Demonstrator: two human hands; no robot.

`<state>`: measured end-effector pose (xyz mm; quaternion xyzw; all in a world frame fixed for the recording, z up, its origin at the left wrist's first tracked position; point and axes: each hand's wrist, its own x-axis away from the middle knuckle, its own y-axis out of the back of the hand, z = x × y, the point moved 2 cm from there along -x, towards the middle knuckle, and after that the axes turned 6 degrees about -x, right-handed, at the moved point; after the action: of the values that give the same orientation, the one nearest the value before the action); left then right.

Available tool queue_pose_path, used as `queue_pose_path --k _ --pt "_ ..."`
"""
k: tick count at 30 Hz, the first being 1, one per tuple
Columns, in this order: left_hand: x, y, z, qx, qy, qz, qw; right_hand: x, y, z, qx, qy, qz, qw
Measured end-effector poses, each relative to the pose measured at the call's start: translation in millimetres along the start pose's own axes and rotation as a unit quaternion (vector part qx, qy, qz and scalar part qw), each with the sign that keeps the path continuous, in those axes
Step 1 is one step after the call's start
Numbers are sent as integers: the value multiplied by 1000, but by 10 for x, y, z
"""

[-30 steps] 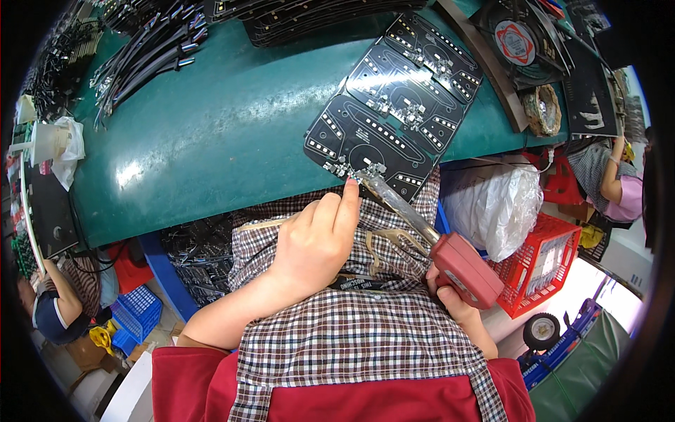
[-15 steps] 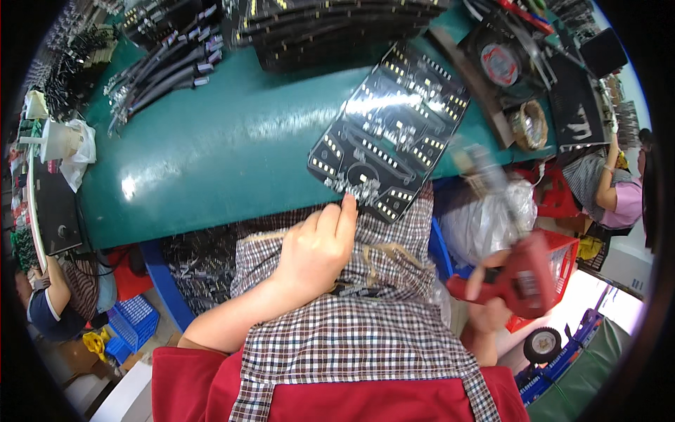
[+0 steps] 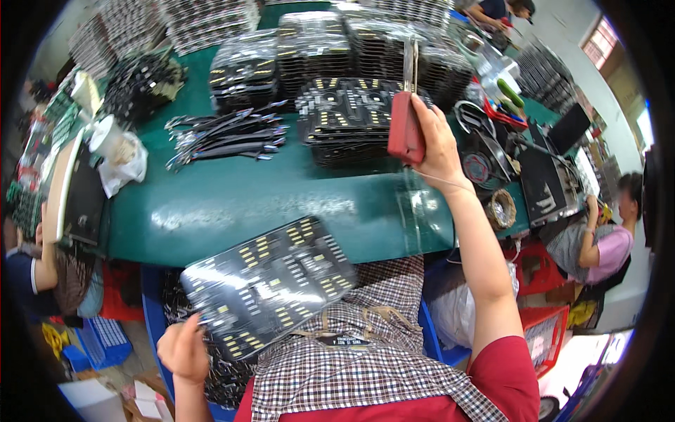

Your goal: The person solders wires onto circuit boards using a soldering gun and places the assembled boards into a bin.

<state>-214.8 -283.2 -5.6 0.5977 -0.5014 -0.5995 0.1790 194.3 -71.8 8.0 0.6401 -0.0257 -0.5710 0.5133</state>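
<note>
My left hand (image 3: 184, 348) grips the near left edge of a black circuit board (image 3: 271, 283) with rows of small pale parts, held flat over my checked apron (image 3: 365, 337). My right hand (image 3: 437, 144) is stretched out over the green table (image 3: 232, 204), closed on the red handle of a soldering iron (image 3: 406, 119) whose metal tip points away from me. Just beyond that hand lie stacks of black circuit boards (image 3: 351, 119).
More board stacks (image 3: 211, 21) cover the far table, with dark curved strips (image 3: 228, 137) at centre left. White cups and a rag (image 3: 112, 144) sit at the left. Tools and a wire coil (image 3: 500, 207) lie at the right. Other people sit at the right (image 3: 598, 243) and left (image 3: 28, 267).
My left hand pulled the board off the table edge down toward my lap. My right hand swung the soldering iron from low at my right side up and out over the table.
</note>
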Motion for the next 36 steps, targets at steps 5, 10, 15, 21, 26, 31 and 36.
queue_pose_path --k 5,10,15,21,26,31,36 --pt "1674 214 780 -153 81 24 985 47 -117 -82 -18 -23 29 999" --pt "3159 256 1388 -255 271 341 863 99 -16 47 7 32 86 996" --pt "3379 25 2025 -344 494 184 777 348 252 278 19 168 32 985" --pt "295 -482 1152 -148 91 -109 979 1301 431 595 -79 60 111 989" --pt "-1656 -1326 826 14 -105 -86 991 1576 339 726 -90 160 172 968" --pt "-2498 -2042 646 -80 -96 -46 991 1789 213 697 -31 82 117 989" --pt "-2762 -2639 354 -117 27 -79 990 2360 304 324 -102 -51 60 992"
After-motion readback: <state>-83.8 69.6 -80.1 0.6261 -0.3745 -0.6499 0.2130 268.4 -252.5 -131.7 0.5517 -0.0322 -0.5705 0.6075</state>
